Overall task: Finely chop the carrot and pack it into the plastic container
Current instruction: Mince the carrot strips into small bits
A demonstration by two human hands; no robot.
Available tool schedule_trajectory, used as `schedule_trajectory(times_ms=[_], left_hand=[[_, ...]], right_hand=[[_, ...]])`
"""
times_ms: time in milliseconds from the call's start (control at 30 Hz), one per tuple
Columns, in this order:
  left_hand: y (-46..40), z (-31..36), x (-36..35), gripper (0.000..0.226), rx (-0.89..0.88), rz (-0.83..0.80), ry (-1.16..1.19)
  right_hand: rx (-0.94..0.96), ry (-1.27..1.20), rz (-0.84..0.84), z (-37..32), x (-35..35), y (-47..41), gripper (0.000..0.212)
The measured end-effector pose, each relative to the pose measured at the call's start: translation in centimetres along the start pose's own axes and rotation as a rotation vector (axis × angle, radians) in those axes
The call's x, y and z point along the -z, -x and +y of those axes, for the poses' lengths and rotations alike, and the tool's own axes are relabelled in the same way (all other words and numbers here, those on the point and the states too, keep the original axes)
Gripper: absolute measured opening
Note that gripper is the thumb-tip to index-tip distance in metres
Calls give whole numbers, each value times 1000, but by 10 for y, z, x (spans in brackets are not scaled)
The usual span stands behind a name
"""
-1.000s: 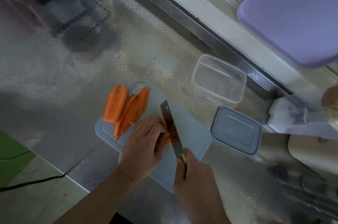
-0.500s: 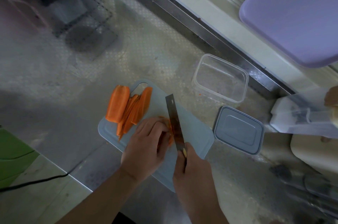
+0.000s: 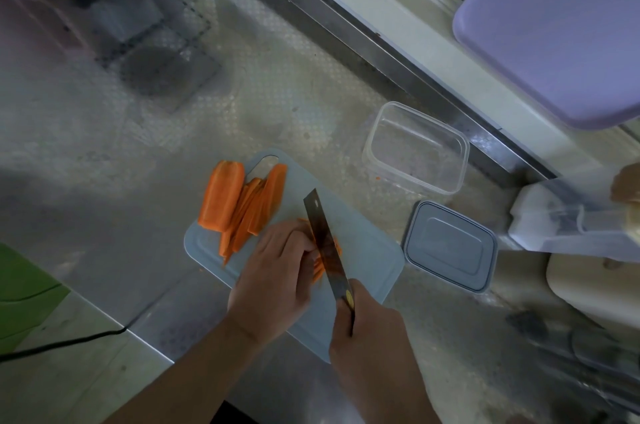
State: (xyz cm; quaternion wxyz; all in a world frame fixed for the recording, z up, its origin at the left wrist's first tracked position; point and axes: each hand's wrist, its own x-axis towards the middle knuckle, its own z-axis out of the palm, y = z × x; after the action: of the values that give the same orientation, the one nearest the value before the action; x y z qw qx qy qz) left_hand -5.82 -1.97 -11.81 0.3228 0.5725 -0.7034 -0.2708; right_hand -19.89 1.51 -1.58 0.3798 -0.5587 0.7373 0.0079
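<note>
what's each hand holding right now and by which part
Right hand grips the dark-bladed knife by its handle. Left hand pins thin orange carrot strips to the pale blue cutting board with curled fingertips.

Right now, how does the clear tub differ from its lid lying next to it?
The plastic container is see-through and deep, with raised walls; the lid is opaque grey-blue and flat. The container sits farther from the person, near the metal ledge; the lid lies nearer, just right of the cutting board. Both are rounded rectangles resting on the counter, and neither holds carrot yet.
</note>
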Motion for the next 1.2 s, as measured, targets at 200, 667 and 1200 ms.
schedule_trajectory(times_ms=[200, 667, 1200], left_hand=[[-1, 0, 0, 5, -21, -20, -22], [0, 0, 0, 12, 1, -30, -45], [0, 1, 0, 3, -49, -24, -76]], right_hand=[[-23, -1, 3, -4, -11, -12, 13], [26, -57, 34, 1, -1, 1, 14], [1, 13, 21, -6, -18, -16, 28]])
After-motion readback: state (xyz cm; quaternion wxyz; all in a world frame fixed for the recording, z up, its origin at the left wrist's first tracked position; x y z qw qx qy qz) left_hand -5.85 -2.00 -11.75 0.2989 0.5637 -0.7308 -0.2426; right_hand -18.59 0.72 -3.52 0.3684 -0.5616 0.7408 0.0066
